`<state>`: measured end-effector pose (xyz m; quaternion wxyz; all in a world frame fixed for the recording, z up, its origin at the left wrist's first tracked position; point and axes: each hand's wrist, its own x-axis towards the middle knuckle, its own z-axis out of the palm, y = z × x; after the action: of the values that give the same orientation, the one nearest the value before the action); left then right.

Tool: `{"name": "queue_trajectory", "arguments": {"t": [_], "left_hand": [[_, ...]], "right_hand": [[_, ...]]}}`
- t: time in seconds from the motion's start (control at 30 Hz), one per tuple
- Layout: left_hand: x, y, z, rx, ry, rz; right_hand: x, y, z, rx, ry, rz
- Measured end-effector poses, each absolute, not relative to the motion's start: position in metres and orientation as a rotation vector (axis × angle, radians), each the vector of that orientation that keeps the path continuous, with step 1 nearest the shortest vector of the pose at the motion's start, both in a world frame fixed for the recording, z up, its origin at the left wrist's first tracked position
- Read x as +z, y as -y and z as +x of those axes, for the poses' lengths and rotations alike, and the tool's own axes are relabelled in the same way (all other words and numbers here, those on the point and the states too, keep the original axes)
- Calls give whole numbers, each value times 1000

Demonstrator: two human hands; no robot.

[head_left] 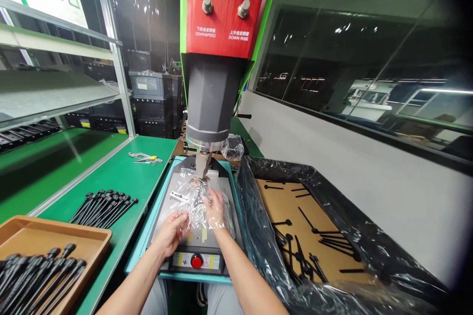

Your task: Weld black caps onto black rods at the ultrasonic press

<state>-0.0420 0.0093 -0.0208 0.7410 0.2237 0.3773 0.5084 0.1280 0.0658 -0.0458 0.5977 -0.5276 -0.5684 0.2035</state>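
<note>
Clear plastic film (pixel 197 209) lies crumpled over the metal plate (pixel 162 221) of a press, below its narrow metal tip (pixel 202 163). My left hand (pixel 173 230) pinches the film's left edge. At the right side of the film, my right hand (pixel 215 208) is partly under or behind the clear plastic, its fingers curled by it; what they hold cannot be made out. A small white metal piece (pixel 179 197) shows at the film's left. In front of the plate is a red button (pixel 196 261).
Black rods (pixel 105 205) lie on the green table (pixel 148 177), near pliers (pixel 145 158). An orange tray (pixel 99 236) at lower left holds more rods. On the right stands a box lined with black plastic (pixel 254 226), with scattered rods. The red press head (pixel 225 24) rises ahead.
</note>
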Motion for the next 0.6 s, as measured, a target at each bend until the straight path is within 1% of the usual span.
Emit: {"name": "queue_trajectory", "arguments": {"t": [0.07, 0.13, 0.37, 0.6], "left_hand": [[-14, -10, -41, 1129, -813, 484], [-7, -12, -39, 1140, -793, 482], [11, -28, -37, 1184, -760, 480], [19, -46, -39, 1233, -769, 442]], "right_hand": [[-34, -80, 128, 293, 1409, -1259], [-24, -93, 126, 257, 1449, -1279], [1, -127, 120, 362, 1468, -1319], [7, -112, 123, 523, 1316, -1335]]}}
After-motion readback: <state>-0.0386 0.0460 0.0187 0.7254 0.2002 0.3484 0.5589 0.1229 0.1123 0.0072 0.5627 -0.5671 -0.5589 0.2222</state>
